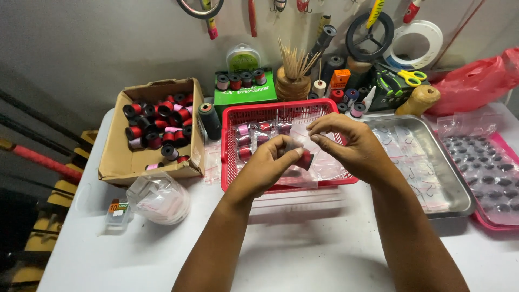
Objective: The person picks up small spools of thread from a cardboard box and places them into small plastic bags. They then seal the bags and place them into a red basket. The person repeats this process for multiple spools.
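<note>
While both hands meet at frame centre above the red plastic basket (pixel 232 162), the left hand (pixel 270 165) pinches a small red thread spool (pixel 306 160) and the right hand (pixel 354 146) grips its clear plastic bag (pixel 303 135); a loose pinch could drop the spool among the bagged ones.

A small red spool (pixel 306 160) is seen pinched in a clear, see-through bag (pixel 319 141). The basket (pixel 244 114) behind it is bright red plastic with a grid pattern, and pink and red spools in clear bags are seen inside. The cardboard box (pixel 114 147) is plain brown, packed with red, black and a few pink spools. A shiny silver tray (pixel 455 190) is found off to the side, next to a pink tray (pixel 505 145) dotted with dark beads. Yellow-handled scissors (pixel 411 77), a green box (pixel 244 97) and a red plastic bag (pixel 476 81) are spotted at the back. The table (pixel 303 249) is white.
</note>
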